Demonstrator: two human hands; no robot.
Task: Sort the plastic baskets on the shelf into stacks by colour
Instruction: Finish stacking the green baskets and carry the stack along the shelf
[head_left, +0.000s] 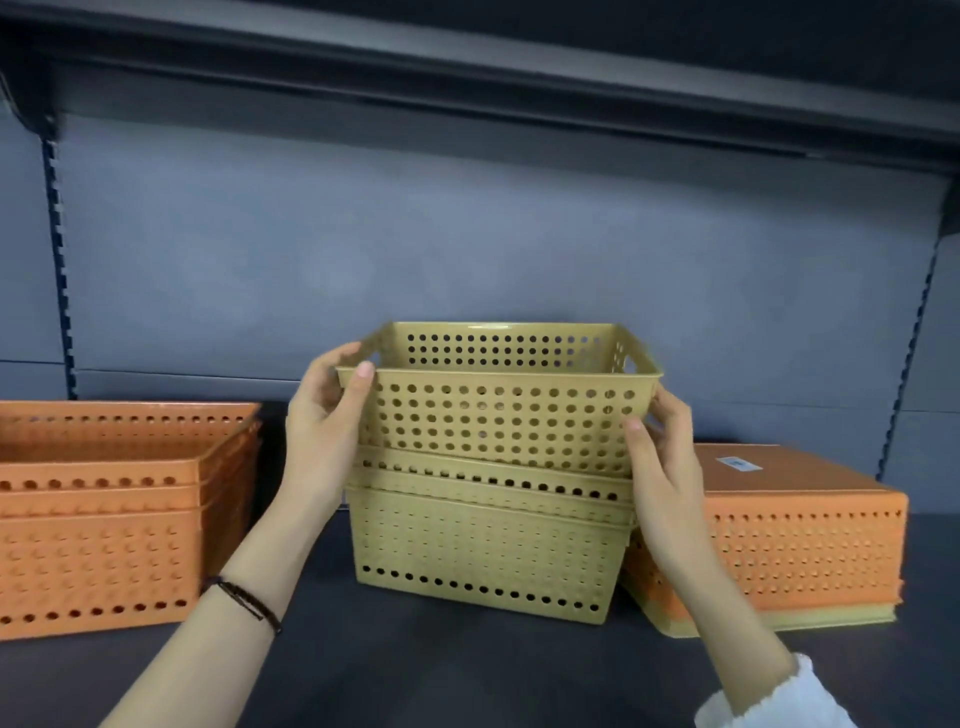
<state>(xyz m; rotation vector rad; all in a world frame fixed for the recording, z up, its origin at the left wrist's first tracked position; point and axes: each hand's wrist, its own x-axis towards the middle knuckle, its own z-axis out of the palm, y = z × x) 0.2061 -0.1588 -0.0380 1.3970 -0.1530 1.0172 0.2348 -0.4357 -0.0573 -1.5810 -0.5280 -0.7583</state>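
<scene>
A yellow perforated basket (498, 410) sits partly nested in the top of a yellow stack (483, 551) at the shelf's middle, standing higher than the ones below. My left hand (324, 415) grips its left rim, thumb over the edge. My right hand (662, 457) holds its right side under the rim. A stack of orange baskets (104, 509) stands upright at the left. At the right, upside-down orange baskets (800, 545) rest over a yellow one (779, 621) whose rim shows at the bottom.
The dark shelf board (415, 665) has bare room in front of the stacks. The grey back panel (467, 249) stands close behind, and an upper shelf (519, 78) hangs overhead. Slotted uprights (60, 260) run at both sides.
</scene>
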